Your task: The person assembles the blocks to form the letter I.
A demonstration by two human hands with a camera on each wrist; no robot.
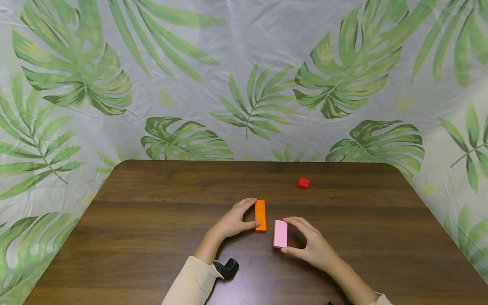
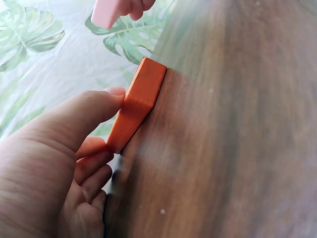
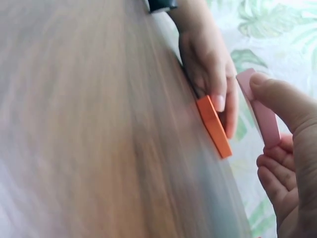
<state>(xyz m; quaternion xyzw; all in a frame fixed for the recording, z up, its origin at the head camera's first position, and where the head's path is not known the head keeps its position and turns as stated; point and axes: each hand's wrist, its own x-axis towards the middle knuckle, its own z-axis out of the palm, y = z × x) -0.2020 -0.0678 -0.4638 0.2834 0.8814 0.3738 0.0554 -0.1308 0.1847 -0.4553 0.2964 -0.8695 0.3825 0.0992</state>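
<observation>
A leaf-print cloth [image 1: 259, 38] hangs at twelve o'clock behind a dark wood-grain table [image 1: 152, 241], where we see open room toward nine and three o'clock. Our left hand [image 1: 234, 220] pinches an orange rectangular block [image 1: 260, 216] resting on the tabletop, thumb and fingers at its ends; our right hand [image 1: 312, 246] pinches a pink rectangular block [image 1: 280, 234], apparently raised, at four o'clock from the orange. We judge the step in hand to be positioning these two; the next move calls for a steady right grip, as only a narrow gap parts them. A small red block [image 1: 303, 183] sits untouched at two o'clock from the orange, near the far edge.
</observation>
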